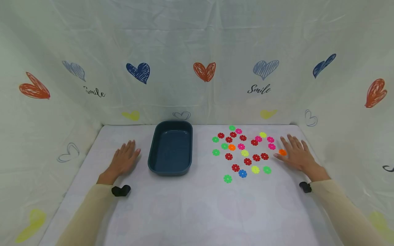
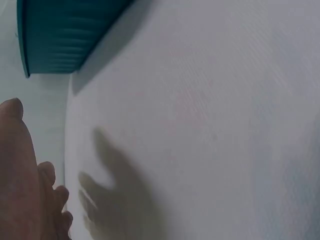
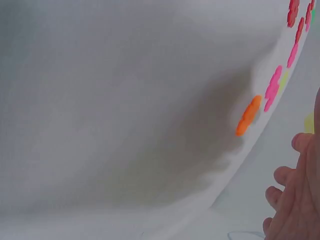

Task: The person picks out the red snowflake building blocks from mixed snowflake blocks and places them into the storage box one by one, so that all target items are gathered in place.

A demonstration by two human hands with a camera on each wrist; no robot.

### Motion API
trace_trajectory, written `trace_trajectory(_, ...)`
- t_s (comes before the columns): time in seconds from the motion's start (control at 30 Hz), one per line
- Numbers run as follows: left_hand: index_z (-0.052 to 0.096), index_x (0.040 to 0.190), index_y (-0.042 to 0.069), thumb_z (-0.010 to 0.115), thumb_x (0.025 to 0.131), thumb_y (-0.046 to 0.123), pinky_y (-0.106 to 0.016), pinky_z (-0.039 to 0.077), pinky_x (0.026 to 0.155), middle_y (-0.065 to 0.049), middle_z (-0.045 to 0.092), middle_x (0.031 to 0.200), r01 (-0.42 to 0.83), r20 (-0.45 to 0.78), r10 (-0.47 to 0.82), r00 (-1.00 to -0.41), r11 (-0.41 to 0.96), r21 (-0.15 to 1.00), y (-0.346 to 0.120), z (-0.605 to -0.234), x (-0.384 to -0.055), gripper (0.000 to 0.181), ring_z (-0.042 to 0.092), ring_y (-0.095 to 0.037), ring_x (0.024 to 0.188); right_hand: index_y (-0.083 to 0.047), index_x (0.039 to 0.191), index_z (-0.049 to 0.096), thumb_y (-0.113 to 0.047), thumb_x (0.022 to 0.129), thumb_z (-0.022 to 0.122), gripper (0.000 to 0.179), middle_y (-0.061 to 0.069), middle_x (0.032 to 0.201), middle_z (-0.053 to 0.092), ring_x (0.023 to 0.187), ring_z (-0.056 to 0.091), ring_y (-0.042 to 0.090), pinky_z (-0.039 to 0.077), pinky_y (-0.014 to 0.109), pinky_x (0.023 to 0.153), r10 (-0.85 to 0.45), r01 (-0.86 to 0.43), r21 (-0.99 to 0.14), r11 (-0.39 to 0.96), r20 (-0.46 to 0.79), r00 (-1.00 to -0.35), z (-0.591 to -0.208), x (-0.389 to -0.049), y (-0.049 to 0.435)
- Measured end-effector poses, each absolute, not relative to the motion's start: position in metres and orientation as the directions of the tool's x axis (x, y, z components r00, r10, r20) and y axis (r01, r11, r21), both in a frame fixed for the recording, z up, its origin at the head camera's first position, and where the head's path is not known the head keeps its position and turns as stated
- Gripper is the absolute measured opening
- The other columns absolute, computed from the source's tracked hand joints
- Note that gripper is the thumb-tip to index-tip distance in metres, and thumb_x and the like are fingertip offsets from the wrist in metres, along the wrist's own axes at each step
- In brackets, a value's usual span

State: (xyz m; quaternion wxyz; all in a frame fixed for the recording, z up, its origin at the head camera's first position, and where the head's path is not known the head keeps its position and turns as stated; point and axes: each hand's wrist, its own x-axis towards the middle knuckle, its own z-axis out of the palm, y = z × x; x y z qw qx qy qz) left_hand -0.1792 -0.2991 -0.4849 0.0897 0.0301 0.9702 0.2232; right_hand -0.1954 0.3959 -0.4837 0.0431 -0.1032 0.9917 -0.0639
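My left hand (image 1: 123,160) hovers palm down with straight fingers, left of a dark blue rectangular tub (image 1: 170,148); its shadow falls on the white table in the left wrist view. Nothing is in it. On the right side, my right hand (image 1: 296,155) is spread over the table, also holding nothing. Close by its thumb lies an orange flower-shaped disc (image 1: 283,152), which shows flat on the cloth in the right wrist view too. Pink discs (image 1: 272,146) and dark red discs (image 1: 264,156) lie just left of that hand. The tub's inside shows only its bare floor.
Several more notched discs are scattered right of the tub, among them a blue disc (image 1: 242,173), a green disc (image 1: 227,178) and a yellow disc (image 1: 255,169). A white curtain (image 1: 172,92) printed with hearts encloses the table (image 1: 184,212) at the back and both sides.
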Motion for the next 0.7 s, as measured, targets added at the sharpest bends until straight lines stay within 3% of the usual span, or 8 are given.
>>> trace_trajectory(0.17, 0.019, 0.162, -0.013, 0.031, 0.116, 0.041, -0.068, 0.007, 0.124, -0.038, 0.017, 0.167, 0.058, -0.105, 0.130, -0.986, 0.857, 0.512, -0.293, -0.482, -0.181, 0.072, 0.012, -0.059, 0.154, 0.007, 0.161, 0.028, -0.046, 0.098, 0.067, 0.090, 0.039, 0.162, 0.022, 0.147, 0.021, 0.060, 0.011, 0.075, 0.120, -0.237, -0.230, -0.134, 0.964, -0.040, -0.971, -0.483, -0.194, 0.385)
trace_trajectory(0.33, 0.018, 0.164, -0.009, 0.038, 0.116, 0.033, -0.066, 0.015, 0.125, -0.035, 0.019, 0.168, 0.047, -0.084, 0.137, -0.987, 0.748, 0.662, -0.283, -0.474, -0.183, 0.067, 0.018, -0.055, 0.155, 0.006, 0.159, 0.033, -0.039, 0.097, 0.072, 0.086, 0.038, 0.158, 0.029, 0.144, 0.028, 0.059, 0.019, 0.075, 0.118, -0.270, -0.266, -0.142, 0.953, -0.009, -0.963, -0.483, -0.194, 0.373)
trace_trajectory(0.47, 0.018, 0.166, -0.005, 0.046, 0.115, 0.029, -0.065, 0.032, 0.119, -0.032, 0.024, 0.168, -0.005, -0.129, 0.129, -0.983, 0.686, 0.727, -0.271, -0.465, -0.183, 0.068, 0.029, -0.052, 0.152, 0.007, 0.156, 0.038, -0.030, 0.094, 0.079, 0.083, 0.037, 0.154, 0.037, 0.139, 0.039, 0.059, 0.031, 0.073, 0.114, -0.301, -0.305, -0.160, 0.939, 0.050, -0.952, -0.482, -0.193, 0.363)
trace_trajectory(0.57, 0.019, 0.166, -0.003, 0.050, 0.113, 0.026, -0.062, 0.045, 0.110, -0.031, 0.031, 0.166, -0.049, -0.165, 0.118, -0.979, 0.651, 0.758, -0.264, -0.461, -0.184, 0.068, 0.040, -0.049, 0.146, 0.008, 0.152, 0.044, -0.021, 0.091, 0.083, 0.078, 0.036, 0.148, 0.045, 0.133, 0.048, 0.057, 0.042, 0.070, 0.108, -0.320, -0.334, -0.196, 0.922, 0.101, -0.942, -0.484, -0.192, 0.355)
trace_trajectory(0.7, 0.022, 0.166, -0.004, 0.051, 0.112, 0.023, -0.056, 0.051, 0.106, -0.030, 0.038, 0.162, -0.083, -0.186, 0.113, -0.976, 0.596, 0.798, -0.259, -0.460, -0.184, 0.066, 0.052, -0.047, 0.137, 0.008, 0.150, 0.047, -0.013, 0.091, 0.083, 0.072, 0.035, 0.143, 0.048, 0.130, 0.049, 0.055, 0.051, 0.066, 0.099, -0.316, -0.333, -0.300, 0.894, 0.106, -0.943, -0.484, -0.190, 0.348)
